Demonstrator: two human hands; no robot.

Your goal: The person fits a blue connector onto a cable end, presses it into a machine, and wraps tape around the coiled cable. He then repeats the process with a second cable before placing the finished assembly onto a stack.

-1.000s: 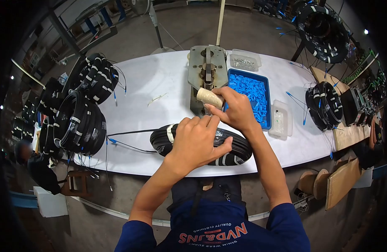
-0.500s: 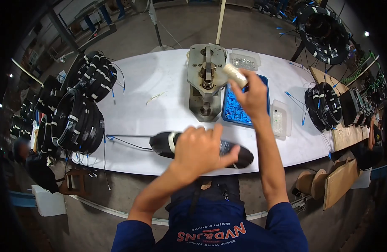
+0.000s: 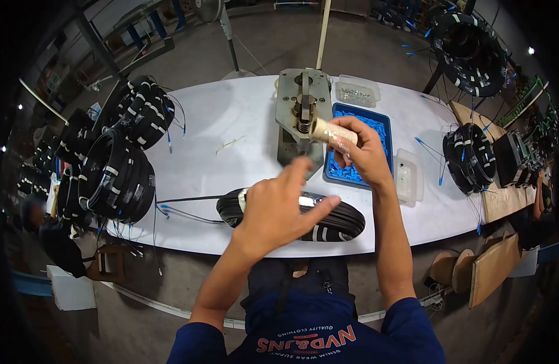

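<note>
My right hand (image 3: 359, 148) is closed round a pale roll of film or tape (image 3: 334, 134), held above the front of the metal press (image 3: 301, 91) and the blue tray (image 3: 358, 179) of small blue parts. Over the black cable coil (image 3: 231, 209), my left hand (image 3: 279, 206) hovers with its fingers apart and nothing in it. The coil lies on the white table near its front edge, wrapped with white bands. Two cable ends, one with a blue connector (image 3: 165, 212), stretch left from it. My left hand hides part of the coil.
Stacked black coils (image 3: 116, 176) stand at the left of the table (image 3: 200, 145), another coil (image 3: 467, 158) at the right. Clear plastic boxes (image 3: 357, 92) (image 3: 408, 179) flank the blue tray. Part of another person (image 3: 540, 194) shows at the far right.
My right hand has turned the roll and drawn it lower and to the left. My left hand has shifted slightly, its fingers now pointing more upward. The coil looks tilted differently, showing more of its strands.
</note>
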